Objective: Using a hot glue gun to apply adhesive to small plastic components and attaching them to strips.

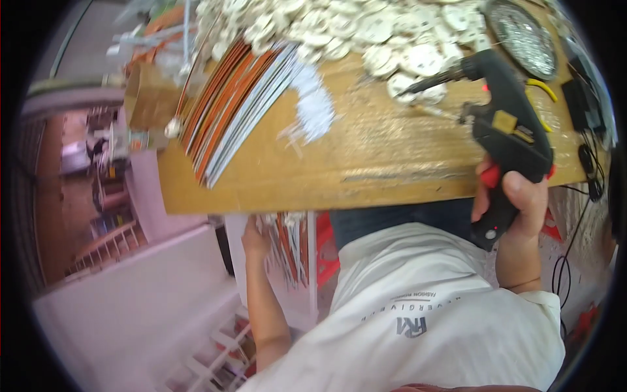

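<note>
My right hand (522, 202) is wrapped round the grip of a black pistol-shaped power screwdriver (516, 124) with a red trigger. The tool is raised over the right side of the table, its long dark nose pointing left, toward a large heap of cream-white round plastic discs (372, 29). Low on the left, my left hand (255, 236) is just below the table's front edge. It is beside a bundle of orange and white strips (290, 245) with white pieces at their top, in a white bin. Its fingers are mostly hidden there.
On the brown table (392, 150) lie a fan of orange and white strips (235, 108) and a pile of small white slips (313, 108). A round metal tray (522, 36) of small shiny parts, yellow-handled pliers (543, 91) and a black cable (591, 173) are at the right. A cardboard box (151, 98) stands left.
</note>
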A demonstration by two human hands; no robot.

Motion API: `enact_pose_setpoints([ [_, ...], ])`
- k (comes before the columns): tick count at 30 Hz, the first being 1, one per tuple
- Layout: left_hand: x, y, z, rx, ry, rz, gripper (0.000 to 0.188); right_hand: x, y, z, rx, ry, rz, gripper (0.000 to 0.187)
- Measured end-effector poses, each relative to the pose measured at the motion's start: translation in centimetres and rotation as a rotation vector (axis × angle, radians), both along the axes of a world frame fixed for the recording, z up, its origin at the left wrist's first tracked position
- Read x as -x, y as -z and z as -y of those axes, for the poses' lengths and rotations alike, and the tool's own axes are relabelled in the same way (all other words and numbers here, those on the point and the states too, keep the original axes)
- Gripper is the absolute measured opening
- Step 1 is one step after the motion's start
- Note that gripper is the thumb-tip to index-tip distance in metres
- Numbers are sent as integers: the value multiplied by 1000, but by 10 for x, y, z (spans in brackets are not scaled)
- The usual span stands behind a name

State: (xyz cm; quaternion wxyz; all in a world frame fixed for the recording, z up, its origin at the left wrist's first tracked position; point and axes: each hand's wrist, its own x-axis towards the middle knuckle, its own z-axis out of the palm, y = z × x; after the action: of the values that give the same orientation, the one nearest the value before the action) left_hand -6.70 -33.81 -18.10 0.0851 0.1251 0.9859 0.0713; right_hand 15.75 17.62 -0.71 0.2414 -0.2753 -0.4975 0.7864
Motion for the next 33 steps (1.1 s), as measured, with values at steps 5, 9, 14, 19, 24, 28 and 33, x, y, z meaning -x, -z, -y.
enact_pose_setpoints([
  [5, -12, -48, -73, -33, 28, 504, 62, 2, 3, -11, 24, -92, 4, 48],
  [9, -20, -172, -167, -181, 192, 900, 58, 0, 0, -21, -27, -85, -62, 48],
  [14, -13, -249, -239, -746, 724, 345, 42, -5, 10, -34, -71, 1, -111, 46],
  [19, 26, -235, -347, -501, 987, -264, 34, -6, 24, -36, 2, -21, -153, 43],
  [24, 48, -225, -399, -389, 1085, -203, 28, -2, 16, -32, -43, -14, -179, 41],
  [28, 56, -213, -415, -364, 1035, -144, 21, -2, 18, -34, -48, -48, -191, 41],
  [33, 57, -209, -421, -411, 1055, -126, 18, -4, 20, -38, -23, -70, -200, 44],
])
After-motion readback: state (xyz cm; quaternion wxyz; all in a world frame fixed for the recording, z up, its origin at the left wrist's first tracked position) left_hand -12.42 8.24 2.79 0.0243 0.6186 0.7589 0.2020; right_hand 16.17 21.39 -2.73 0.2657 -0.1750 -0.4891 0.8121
